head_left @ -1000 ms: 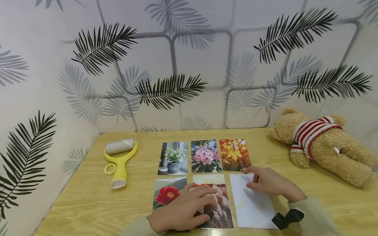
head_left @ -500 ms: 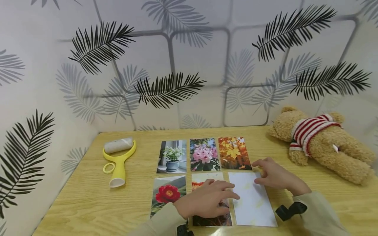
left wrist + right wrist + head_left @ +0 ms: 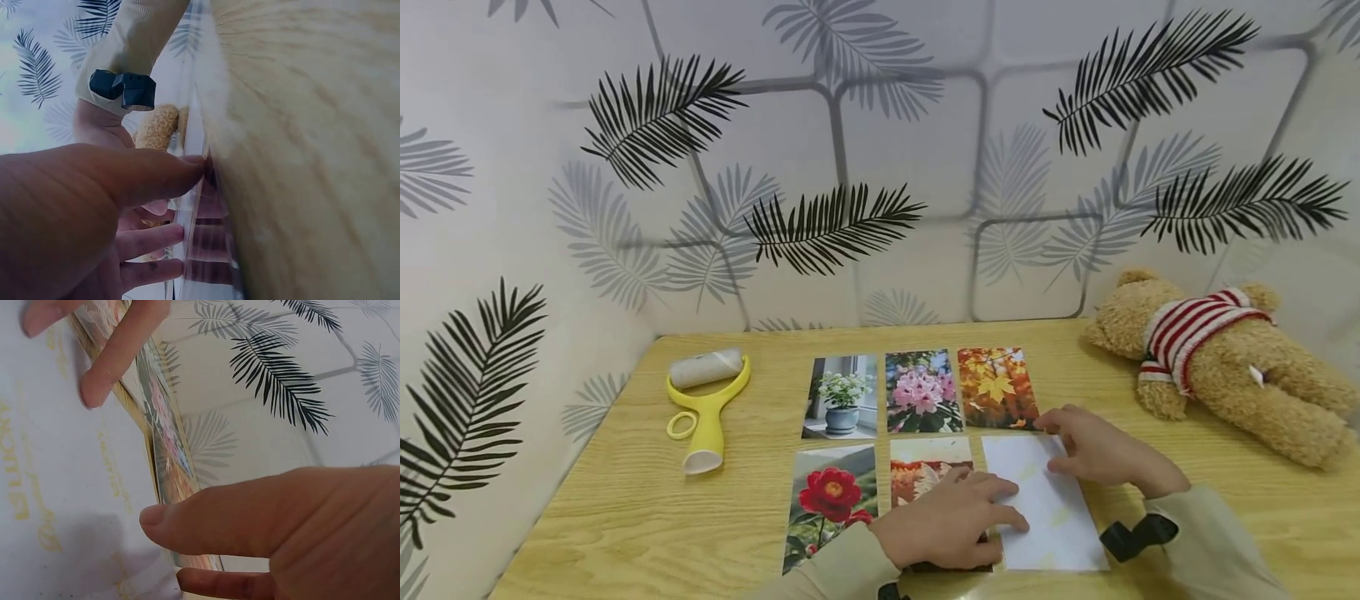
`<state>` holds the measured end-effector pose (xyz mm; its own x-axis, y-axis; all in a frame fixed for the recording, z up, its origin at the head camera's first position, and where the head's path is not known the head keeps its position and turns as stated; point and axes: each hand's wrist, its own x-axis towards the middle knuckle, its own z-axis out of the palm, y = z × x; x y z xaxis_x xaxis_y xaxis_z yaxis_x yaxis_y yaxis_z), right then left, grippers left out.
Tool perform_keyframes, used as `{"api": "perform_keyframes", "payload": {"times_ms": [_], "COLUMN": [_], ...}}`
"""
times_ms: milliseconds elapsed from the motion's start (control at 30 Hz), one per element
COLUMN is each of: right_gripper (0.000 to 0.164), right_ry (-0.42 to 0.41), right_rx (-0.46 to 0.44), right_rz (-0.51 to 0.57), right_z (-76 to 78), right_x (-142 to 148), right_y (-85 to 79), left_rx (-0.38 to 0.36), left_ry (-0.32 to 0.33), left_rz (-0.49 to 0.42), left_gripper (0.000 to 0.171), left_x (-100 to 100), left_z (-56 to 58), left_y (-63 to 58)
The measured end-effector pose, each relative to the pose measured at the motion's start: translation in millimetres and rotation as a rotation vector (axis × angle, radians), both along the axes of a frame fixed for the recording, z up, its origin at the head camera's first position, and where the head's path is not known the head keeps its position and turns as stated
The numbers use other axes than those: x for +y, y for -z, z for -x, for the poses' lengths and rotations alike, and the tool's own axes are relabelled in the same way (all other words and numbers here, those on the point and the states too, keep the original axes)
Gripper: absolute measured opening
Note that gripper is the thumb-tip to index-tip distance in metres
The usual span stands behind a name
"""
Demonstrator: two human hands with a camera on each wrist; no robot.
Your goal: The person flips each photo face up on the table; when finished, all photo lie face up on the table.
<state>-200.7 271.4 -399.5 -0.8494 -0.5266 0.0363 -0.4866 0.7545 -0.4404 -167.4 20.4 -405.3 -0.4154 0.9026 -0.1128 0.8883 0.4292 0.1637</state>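
My left hand lies with spread fingers over the lower middle photo card, hiding most of its picture. Its fingertips touch the left side of a face-down white photo card. At that card's upper right, my right hand is bent, thumb on the white back and index finger by the autumn maple photo. Pale yellow lettering on the white card shows in the right wrist view, beneath the right thumb. In the left wrist view, the left thumb touches a glossy photo surface.
A red flower photo, a potted plant photo and a pink blossom photo complete two rows. A yellow-handled lint roller lies left on the wooden table. A teddy bear lies at the right.
My left hand has moved right, uncovering the red flower photo and reaching onto the white card. The right hand has shifted slightly right along the white card's top.
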Motion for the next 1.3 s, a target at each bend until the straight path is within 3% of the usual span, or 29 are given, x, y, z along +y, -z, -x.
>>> {"api": "perform_keyframes", "payload": {"times_ms": [167, 333, 500, 700, 1033, 1167, 1300], "right_gripper": [0.038, 0.035, 0.048, 0.051, 0.041, 0.039, 0.037], "right_ry": [0.001, 0.050, 0.043, -0.093, -0.471, -0.488, -0.474], "right_rx": [0.026, 0.016, -0.144, -0.357, -0.751, -0.824, -0.765], "right_rz": [-0.020, 0.068, 0.252, 0.377, 0.495, 0.522, 0.516], "right_z": [0.4, 0.7, 0.9, 0.1, 6.4, 7.5, 9.4], "right_x": [0.0, 3.3, 14.3, 28.8, 38.7, 38.0, 38.9], "right_y": [0.5, -3.3, -12.1, -18.6, -1.2, 1.1, 0.0], "left_rx": [-0.021, -0.014, -0.013, -0.012, -0.032, -0.047, -0.045], "left_ry": [-0.004, -0.004, -0.007, -0.011, -0.012, 0.007, 0.001], "left_rz": [0.002, -0.020, -0.023, -0.023, -0.058, -0.079, -0.095], "left_gripper": [0.033, 0.032, 0.032, 0.032, 0.034, 0.036, 0.052], "left_x": [0.1, 0.8, 1.3, 1.4, 0.6, -0.7, -2.8], "left_z": [1.3, 1.1, 0.0, -1.8, -3.3, -2.4, -1.2], "left_y": [2.6, 5.6, 6.2, 7.1, 10.8, 10.4, 8.5]}}
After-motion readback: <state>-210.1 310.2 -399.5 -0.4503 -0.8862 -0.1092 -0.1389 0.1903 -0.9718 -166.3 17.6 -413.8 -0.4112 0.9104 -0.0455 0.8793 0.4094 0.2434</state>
